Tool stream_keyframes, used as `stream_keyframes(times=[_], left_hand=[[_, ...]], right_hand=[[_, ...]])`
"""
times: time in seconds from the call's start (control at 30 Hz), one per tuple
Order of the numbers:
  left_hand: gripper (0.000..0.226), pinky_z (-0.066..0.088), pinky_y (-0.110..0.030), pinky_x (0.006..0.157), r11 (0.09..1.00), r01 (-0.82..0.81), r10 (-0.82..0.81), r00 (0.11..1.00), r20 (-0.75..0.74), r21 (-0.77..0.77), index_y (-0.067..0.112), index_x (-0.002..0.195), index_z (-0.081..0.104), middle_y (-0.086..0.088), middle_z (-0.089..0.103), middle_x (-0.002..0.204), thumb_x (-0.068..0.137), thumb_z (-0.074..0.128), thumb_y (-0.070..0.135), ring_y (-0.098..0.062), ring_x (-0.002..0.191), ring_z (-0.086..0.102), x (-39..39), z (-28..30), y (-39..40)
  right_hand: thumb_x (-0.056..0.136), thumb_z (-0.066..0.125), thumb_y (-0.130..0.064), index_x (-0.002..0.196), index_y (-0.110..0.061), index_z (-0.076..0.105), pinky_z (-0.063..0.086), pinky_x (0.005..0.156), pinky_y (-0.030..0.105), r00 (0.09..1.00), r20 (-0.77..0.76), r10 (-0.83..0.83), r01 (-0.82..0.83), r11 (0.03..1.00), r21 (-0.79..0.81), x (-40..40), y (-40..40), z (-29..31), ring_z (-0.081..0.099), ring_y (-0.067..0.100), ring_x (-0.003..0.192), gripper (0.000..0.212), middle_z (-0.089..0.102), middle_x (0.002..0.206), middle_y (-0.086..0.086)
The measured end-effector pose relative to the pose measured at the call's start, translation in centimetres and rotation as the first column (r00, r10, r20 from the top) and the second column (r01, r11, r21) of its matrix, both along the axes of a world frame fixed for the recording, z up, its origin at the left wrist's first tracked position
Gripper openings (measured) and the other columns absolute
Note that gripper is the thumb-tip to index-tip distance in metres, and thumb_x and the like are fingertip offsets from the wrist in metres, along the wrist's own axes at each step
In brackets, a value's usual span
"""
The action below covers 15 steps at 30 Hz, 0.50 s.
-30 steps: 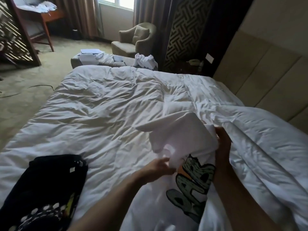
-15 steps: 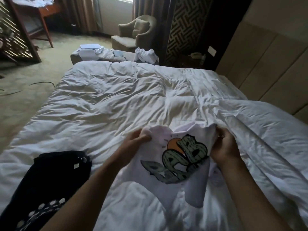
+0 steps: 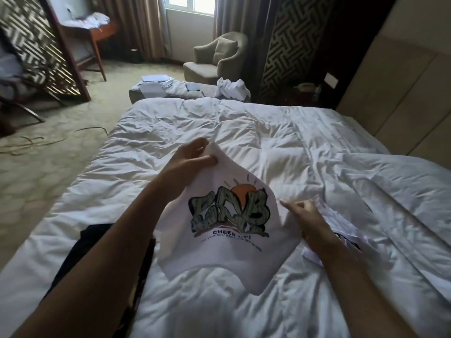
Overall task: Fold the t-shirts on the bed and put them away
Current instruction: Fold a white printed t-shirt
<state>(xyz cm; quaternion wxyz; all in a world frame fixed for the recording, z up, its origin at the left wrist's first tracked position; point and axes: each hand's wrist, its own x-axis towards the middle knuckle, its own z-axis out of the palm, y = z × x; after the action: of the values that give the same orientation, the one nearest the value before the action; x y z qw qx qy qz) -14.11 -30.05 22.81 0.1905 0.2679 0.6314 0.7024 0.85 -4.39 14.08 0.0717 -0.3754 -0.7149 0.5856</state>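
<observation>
Ahead: the rumpled white duvet (image 3: 244, 132) lies bare from the hands to the foot of the bed.
Middle: the white printed t-shirt (image 3: 227, 240) hangs lifted between the hands, covering the bedding under it.
Left: a black garment (image 3: 80, 250) lies under the left forearm.
Right: crumpled white cloth (image 3: 341, 230) sits beside the right hand (image 3: 307, 220); a raised duvet fold (image 3: 390, 206) runs past it.
Far right: the padded headboard (image 3: 402, 93) closes that side.

Daylit window (image 3: 192, 4) w/ brown curtains (image 3: 144, 28), beige armchair (image 3: 214, 59), wooden desk (image 3: 97, 35), patterned carpet (image 3: 48, 154), lattice screens (image 3: 41, 50)

both hands pinch white t-shirt (image 3: 227, 254) above bed (image 3: 280, 142)
</observation>
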Motion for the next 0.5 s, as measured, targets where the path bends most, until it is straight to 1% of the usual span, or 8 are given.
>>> stream_keyframes(times=[0.07, 0.1, 0.17, 0.23, 0.27, 0.33, 0.4, 0.5], left_hand=[[0.017, 0.039, -0.029, 0.061, 0.996, 0.079, -0.08, 0.996, 0.035, 0.033, 0.016, 0.081, 0.058, -0.012, 0.054, 0.082, 0.068, 0.07, 0.013, -0.023, 0.079, 0.049, 0.3, 0.0, -0.5], [0.018, 0.039, -0.029, 0.061, 0.991, 0.126, -0.128, 0.991, 0.036, 0.047, 0.017, 0.081, 0.059, -0.011, 0.052, 0.082, 0.067, 0.069, 0.012, -0.023, 0.078, 0.049, 0.4, 0.0, -0.8], [0.022, 0.043, -0.026, 0.062, 0.967, 0.242, -0.246, 0.968, 0.04, 0.077, 0.019, 0.084, 0.064, -0.007, 0.055, 0.081, 0.064, 0.069, 0.011, -0.019, 0.076, 0.054, 0.8, 0.2, -1.2], [0.03, 0.048, -0.022, 0.066, 0.927, 0.362, -0.369, 0.928, 0.062, 0.095, 0.02, 0.091, 0.07, -0.004, 0.062, 0.086, 0.064, 0.069, 0.005, -0.013, 0.079, 0.06, 1.2, 0.7, -1.4], [0.033, 0.049, -0.021, 0.068, 0.906, 0.413, -0.419, 0.907, 0.05, 0.09, 0.016, 0.094, 0.069, -0.004, 0.063, 0.087, 0.067, 0.067, -0.001, -0.012, 0.08, 0.061, 1.4, 1.0, -1.5], [0.027, 0.048, -0.021, 0.068, 0.862, 0.501, -0.503, 0.864, 0.013, 0.072, 0.005, 0.097, 0.058, -0.007, 0.061, 0.089, 0.074, 0.056, -0.01, -0.013, 0.081, 0.06, 1.9, 1.7, -1.6], [0.024, 0.048, -0.02, 0.068, 0.837, 0.543, -0.544, 0.839, 0.002, 0.067, 0.003, 0.095, 0.054, -0.006, 0.062, 0.09, 0.077, 0.049, -0.013, -0.014, 0.082, 0.059, 2.0, 2.3, -2.1], [0.018, 0.041, -0.018, 0.063, 0.868, 0.494, -0.496, 0.864, -0.084, -0.042, 0.0, 0.093, 0.053, -0.004, 0.058, 0.084, 0.08, 0.052, -0.013, -0.015, 0.077, 0.052, 1.2, 2.3, -3.1]], right_hand=[[0.052, 0.076, -0.07, 0.088, -0.012, 0.053, 0.043, 0.066, 0.032, 0.988, 0.078, 0.135, -0.146, 0.974, 0.171, -0.1, -1.5, 0.5, 0.053, 0.017, 0.076, 0.072, 0.053, 0.084, 0.004], [0.051, 0.078, -0.073, 0.107, -0.013, 0.055, 0.047, 0.08, 0.034, 0.974, 0.098, 0.204, -0.221, 0.948, 0.228, -0.3, -2.2, 1.1, 0.054, 0.016, 0.095, 0.085, 0.055, 0.103, 0.003], [0.065, 0.081, -0.062, 0.144, -0.028, 0.038, 0.035, 0.108, 0.032, 0.915, -0.013, 0.403, -0.388, 0.889, 0.245, -1.0, -3.4, 3.4, 0.037, 0.007, 0.13, 0.096, 0.038, 0.142, -0.008], [0.075, 0.079, -0.047, 0.149, -0.045, 0.03, 0.03, 0.113, 0.03, 0.757, -0.215, 0.617, -0.596, 0.787, 0.159, -2.3, -5.0, 6.9, 0.029, 0.0, 0.141, 0.088, 0.032, 0.154, -0.019], [0.079, 0.076, -0.038, 0.147, -0.044, 0.036, 0.033, 0.112, 0.029, 0.666, -0.255, 0.701, -0.693, 0.708, 0.134, -3.1, -5.7, 8.3, 0.033, 0.002, 0.141, 0.079, 0.038, 0.152, -0.018], [0.086, 0.068, -0.017, 0.14, -0.025, 0.049, 0.044, 0.105, 0.031, 0.529, -0.28, 0.801, -0.827, 0.561, 0.044, -4.5, -7.1, 10.0, 0.049, 0.013, 0.133, 0.058, 0.057, 0.139, -0.007], [0.087, 0.063, -0.005, 0.135, -0.01, 0.052, 0.048, 0.098, 0.033, 0.501, -0.32, 0.804, -0.861, 0.502, -0.087, -5.4, -7.9, 10.4, 0.058, 0.02, 0.122, 0.049, 0.064, 0.127, 0.005], [0.091, 0.065, -0.008, 0.125, -0.008, 0.063, 0.049, 0.099, 0.035, 0.491, -0.271, 0.828, -0.861, 0.509, -0.007, -5.8, -7.9, 10.1, 0.062, 0.023, 0.116, 0.034, 0.068, 0.121, 0.01]])
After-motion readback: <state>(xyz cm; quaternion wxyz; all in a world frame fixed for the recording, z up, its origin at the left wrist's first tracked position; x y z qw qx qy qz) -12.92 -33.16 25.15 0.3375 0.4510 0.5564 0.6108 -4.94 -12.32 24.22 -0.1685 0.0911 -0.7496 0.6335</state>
